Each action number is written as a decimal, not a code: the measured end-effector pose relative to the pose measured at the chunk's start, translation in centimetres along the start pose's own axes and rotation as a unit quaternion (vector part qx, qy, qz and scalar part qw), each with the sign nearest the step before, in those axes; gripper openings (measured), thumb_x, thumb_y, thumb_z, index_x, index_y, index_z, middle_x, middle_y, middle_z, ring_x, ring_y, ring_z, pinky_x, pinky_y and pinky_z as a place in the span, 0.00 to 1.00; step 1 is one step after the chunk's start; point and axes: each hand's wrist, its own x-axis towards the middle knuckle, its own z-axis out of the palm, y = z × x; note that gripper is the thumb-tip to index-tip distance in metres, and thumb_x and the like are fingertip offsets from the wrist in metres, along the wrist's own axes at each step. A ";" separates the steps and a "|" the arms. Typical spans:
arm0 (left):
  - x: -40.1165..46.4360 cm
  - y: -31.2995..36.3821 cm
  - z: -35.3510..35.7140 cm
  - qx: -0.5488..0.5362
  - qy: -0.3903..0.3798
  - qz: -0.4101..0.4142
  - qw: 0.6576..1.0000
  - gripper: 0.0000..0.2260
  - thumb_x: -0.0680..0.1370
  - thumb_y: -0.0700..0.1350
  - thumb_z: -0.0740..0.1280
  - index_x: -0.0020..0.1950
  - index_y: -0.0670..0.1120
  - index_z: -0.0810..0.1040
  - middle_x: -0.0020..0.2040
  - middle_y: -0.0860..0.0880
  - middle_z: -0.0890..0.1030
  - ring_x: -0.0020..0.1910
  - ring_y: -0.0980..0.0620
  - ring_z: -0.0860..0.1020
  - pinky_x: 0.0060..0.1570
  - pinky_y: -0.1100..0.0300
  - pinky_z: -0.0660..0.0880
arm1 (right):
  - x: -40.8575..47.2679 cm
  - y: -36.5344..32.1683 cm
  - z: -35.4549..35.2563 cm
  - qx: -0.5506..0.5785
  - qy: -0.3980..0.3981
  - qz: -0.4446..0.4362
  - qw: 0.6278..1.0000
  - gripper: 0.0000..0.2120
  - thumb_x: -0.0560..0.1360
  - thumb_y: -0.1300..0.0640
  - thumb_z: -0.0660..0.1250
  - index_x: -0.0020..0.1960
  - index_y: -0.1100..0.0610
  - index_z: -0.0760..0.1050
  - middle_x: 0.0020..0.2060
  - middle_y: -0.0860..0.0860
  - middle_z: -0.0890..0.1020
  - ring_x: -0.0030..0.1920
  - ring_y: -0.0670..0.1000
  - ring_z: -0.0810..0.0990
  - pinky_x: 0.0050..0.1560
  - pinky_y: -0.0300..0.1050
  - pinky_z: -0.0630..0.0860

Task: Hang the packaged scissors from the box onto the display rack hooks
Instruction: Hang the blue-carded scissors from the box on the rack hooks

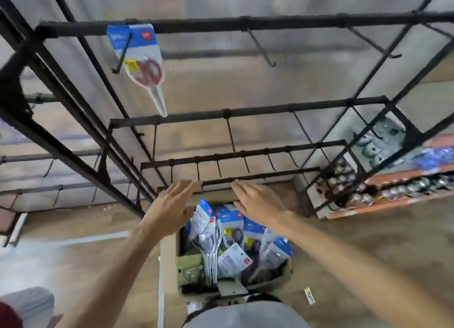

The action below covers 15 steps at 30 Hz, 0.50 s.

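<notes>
A cardboard box [169, 261] stands on the floor in front of me, filled with several packaged scissors [231, 241] in blue-and-white cards. Both my hands hover above the box with fingers spread and hold nothing: my left hand [172, 206] over its left edge, my right hand [258, 202] over its far side. One packaged pair of red-handled scissors [142, 62] hangs on a hook at the top left of the black display rack [245, 111]. The other hooks [260, 47] on the rack's bars carry nothing.
The rack's black bars and protruding hooks rise directly behind the box. A shelf unit [393, 185] with tape rolls and other goods stands to the right. A small packet [309, 295] lies on the floor at the lower right. Someone's clothing shows at the bottom left.
</notes>
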 end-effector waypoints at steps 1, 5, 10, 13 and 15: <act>-0.1 0.4 1.9 0.001 -0.025 -0.004 1.000 0.32 0.75 0.44 0.68 0.78 0.52 0.63 0.74 0.48 0.68 0.73 0.44 0.68 0.70 0.51 0.66 | -1.6 0.4 1.1 0.014 -0.031 0.014 0.999 0.25 0.61 0.52 0.83 0.53 0.62 0.82 0.49 0.56 0.85 0.47 0.54 0.85 0.45 0.44 0.83; -1.4 2.4 9.4 0.016 -0.147 -0.005 0.989 0.33 0.78 0.51 0.65 0.80 0.59 0.55 0.78 0.49 0.62 0.77 0.47 0.60 0.74 0.49 0.57 | -8.9 1.4 4.5 0.053 -0.139 0.047 0.988 0.32 0.53 0.49 0.85 0.51 0.63 0.83 0.46 0.56 0.86 0.44 0.55 0.86 0.40 0.44 0.82; -2.3 5.0 16.6 0.001 -0.275 -0.006 0.962 0.31 0.79 0.51 0.66 0.80 0.56 0.57 0.76 0.46 0.65 0.74 0.45 0.65 0.70 0.50 0.66 | -15.8 2.3 8.0 0.099 -0.223 0.073 0.967 0.33 0.55 0.46 0.84 0.52 0.62 0.79 0.45 0.57 0.84 0.42 0.58 0.85 0.40 0.46 0.82; -2.5 5.5 19.3 -0.014 -0.299 -0.058 0.952 0.31 0.79 0.48 0.67 0.79 0.55 0.58 0.74 0.45 0.67 0.71 0.43 0.69 0.66 0.49 0.71 | -17.5 2.6 8.7 0.064 -0.252 0.081 0.962 0.37 0.54 0.38 0.82 0.55 0.59 0.81 0.48 0.54 0.84 0.44 0.54 0.85 0.40 0.44 0.81; -2.5 5.5 20.5 -0.008 -0.314 -0.084 0.946 0.32 0.79 0.47 0.67 0.79 0.55 0.57 0.74 0.45 0.66 0.71 0.43 0.69 0.65 0.49 0.73 | -18.4 2.6 9.2 0.047 -0.284 0.091 0.953 0.40 0.58 0.35 0.79 0.62 0.58 0.79 0.57 0.55 0.83 0.53 0.55 0.84 0.46 0.47 0.81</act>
